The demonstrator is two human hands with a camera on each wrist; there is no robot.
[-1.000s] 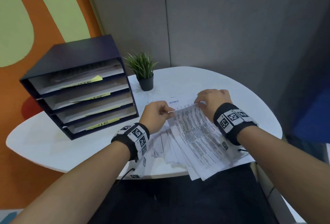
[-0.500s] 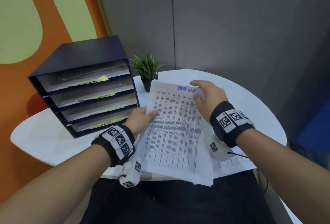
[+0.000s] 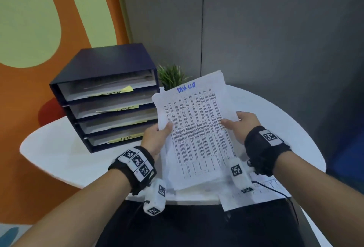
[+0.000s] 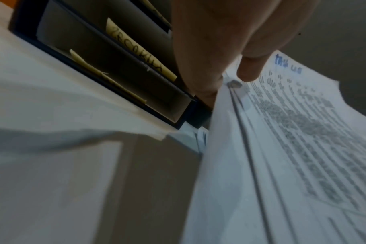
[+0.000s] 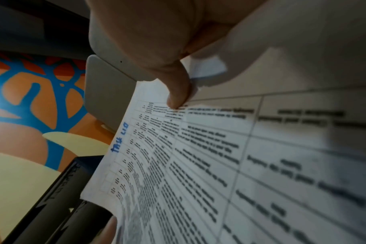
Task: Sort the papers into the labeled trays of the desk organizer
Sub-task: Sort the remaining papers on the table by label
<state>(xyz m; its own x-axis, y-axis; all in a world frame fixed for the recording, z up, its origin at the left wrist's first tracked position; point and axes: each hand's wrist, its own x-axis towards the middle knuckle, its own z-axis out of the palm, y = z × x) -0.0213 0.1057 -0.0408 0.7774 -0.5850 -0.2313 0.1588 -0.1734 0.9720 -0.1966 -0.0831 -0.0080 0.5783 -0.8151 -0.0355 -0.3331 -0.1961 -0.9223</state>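
Note:
Both hands hold up a stack of printed papers over the table, tilted toward me, with blue handwriting at the top. My left hand pinches the stack's left edge, thumb on the front. My right hand pinches the right edge the same way. In the wrist views the papers fill the lower right, each with a thumb pressed on the sheet. The dark blue desk organizer stands at the left with several trays carrying yellow labels.
A small potted plant stands behind the papers, right of the organizer. More sheets lie on the white round table near its front edge. A grey partition wall is behind; an orange and green wall is at the left.
The stack was lifted off the table and raised upright. Both hands slid from its top corners down to its side edges. The head view tilted up slightly.

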